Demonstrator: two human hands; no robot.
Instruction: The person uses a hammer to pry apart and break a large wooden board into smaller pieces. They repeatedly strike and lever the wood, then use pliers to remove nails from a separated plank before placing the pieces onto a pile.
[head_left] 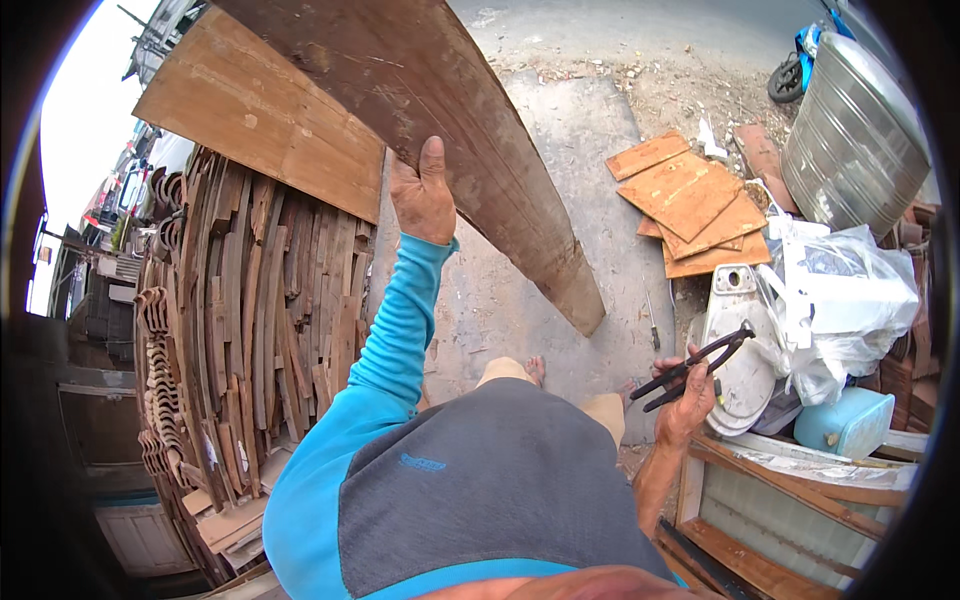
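A long, dark, weathered wooden plank slants from the upper left down to its narrow end in front of my feet. My left hand is closed round its near edge, with the thumb lying on the plank's face. Black pincers rest in my right hand, off to the right. Their jaws point up and away, and the two handles spread across my fingers. Behind the plank leans a lighter brown board, over the stacked wood.
Stacked wooden strips and curved roof tiles stand on the left. To the right lie flat brown boards, a white toilet seat lid, plastic bags and a blue container. A metal drum stands beyond; a screwdriver lies on the floor.
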